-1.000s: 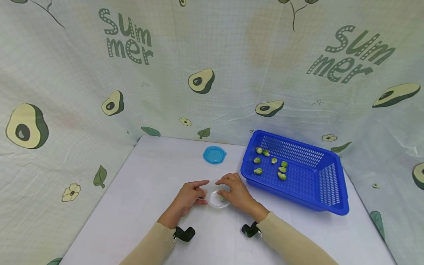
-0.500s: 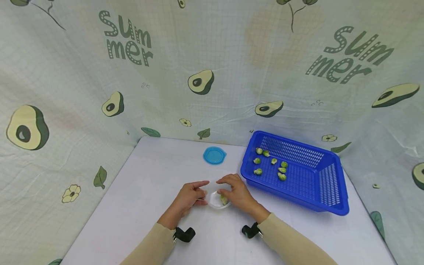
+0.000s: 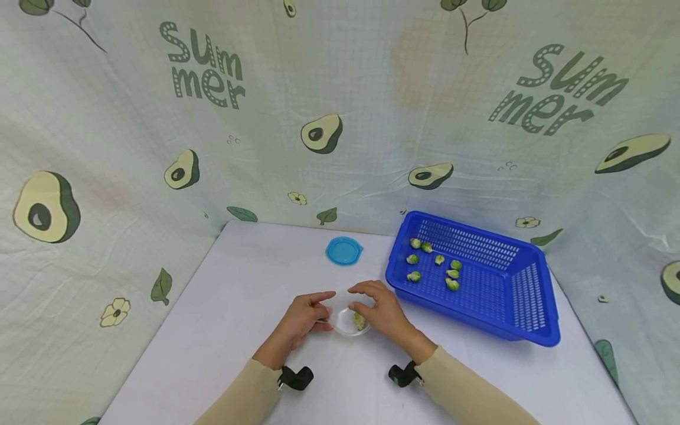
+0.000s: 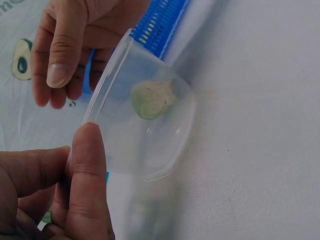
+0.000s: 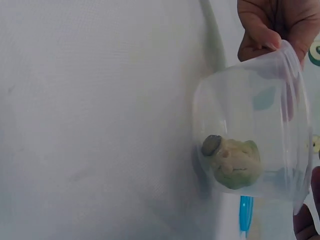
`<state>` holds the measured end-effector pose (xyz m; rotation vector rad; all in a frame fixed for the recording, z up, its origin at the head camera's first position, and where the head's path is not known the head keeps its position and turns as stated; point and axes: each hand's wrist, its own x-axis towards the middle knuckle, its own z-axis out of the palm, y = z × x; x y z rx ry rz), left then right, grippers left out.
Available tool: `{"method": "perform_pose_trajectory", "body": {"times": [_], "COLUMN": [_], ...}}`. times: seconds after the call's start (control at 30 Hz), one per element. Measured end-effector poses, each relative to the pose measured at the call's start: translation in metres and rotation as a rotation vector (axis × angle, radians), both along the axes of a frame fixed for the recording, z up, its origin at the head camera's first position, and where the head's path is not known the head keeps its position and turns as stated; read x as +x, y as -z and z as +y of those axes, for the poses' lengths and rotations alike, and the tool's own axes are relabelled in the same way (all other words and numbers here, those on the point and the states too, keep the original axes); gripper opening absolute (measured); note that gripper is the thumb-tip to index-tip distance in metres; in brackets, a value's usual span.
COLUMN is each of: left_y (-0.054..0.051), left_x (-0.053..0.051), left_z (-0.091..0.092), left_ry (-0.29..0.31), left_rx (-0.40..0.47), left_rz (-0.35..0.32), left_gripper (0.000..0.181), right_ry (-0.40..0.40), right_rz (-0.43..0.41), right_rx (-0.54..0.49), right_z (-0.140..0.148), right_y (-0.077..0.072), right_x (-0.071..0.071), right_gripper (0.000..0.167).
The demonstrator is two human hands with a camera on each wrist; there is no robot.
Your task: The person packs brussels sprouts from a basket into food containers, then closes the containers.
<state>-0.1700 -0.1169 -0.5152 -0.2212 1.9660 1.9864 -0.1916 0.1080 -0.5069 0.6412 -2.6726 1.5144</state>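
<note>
A clear round container [image 3: 345, 323] stands on the table, its rim pinched between thumb and fingers of the left hand [image 3: 300, 319]. Inside it lies one Brussels sprout [image 3: 359, 320], also visible through the wall in the left wrist view as a pale green sprout [image 4: 152, 99] and in the right wrist view as a sprout [image 5: 234, 162] with its cut stem showing. The right hand [image 3: 383, 313] hovers at the container's right side with curved, parted fingers and nothing between them. In the left wrist view, the right hand [image 4: 75, 45] hangs beside the rim.
At the right stands a blue basket [image 3: 480, 295] holding several sprouts; its near-left corner is close behind the right hand. A blue lid [image 3: 344, 251] lies on the white table [image 3: 255, 271] beyond the container. A printed cloth [image 3: 265, 147] hangs behind and around.
The sprout in the container, mostly covered by the right hand a second ago, now shows beside the thumb. The right hand has moved slightly; the left hand keeps its grip on the rim.
</note>
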Motion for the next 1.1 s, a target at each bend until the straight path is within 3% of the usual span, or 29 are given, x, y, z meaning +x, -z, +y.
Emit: {"method": "perform_pose_trajectory", "body": {"times": [0.2, 0.43, 0.73, 0.93, 1.1], "left_y": [0.0, 0.001, 0.001, 0.002, 0.002], "left_x": [-0.001, -0.002, -0.002, -0.002, -0.001], "left_z": [0.0, 0.0, 0.0, 0.0, 0.0], "left_ry": [-0.007, -0.007, -0.007, -0.003, -0.004], "left_rx": [0.002, -0.004, 0.016, 0.016, 0.017], "left_rz": [-0.001, -0.001, -0.008, -0.009, -0.003], "left_gripper": [0.053, 0.053, 0.054, 0.054, 0.053], "right_ry": [-0.029, -0.047, 0.013, 0.082, 0.1], "right_rz": [0.113, 0.203, 0.067, -0.019, -0.032], "right_rx": [0.009, -0.114, -0.184, -0.137, -0.074], "right_z": [0.004, 0.015, 0.048, 0.083, 0.114], "right_y": [-0.02, -0.049, -0.084, -0.111, -0.128], "right_x": [0.009, 0.01, 0.001, -0.009, -0.023], "right_gripper": [0.03, 0.03, 0.029, 0.034, 0.039]}}
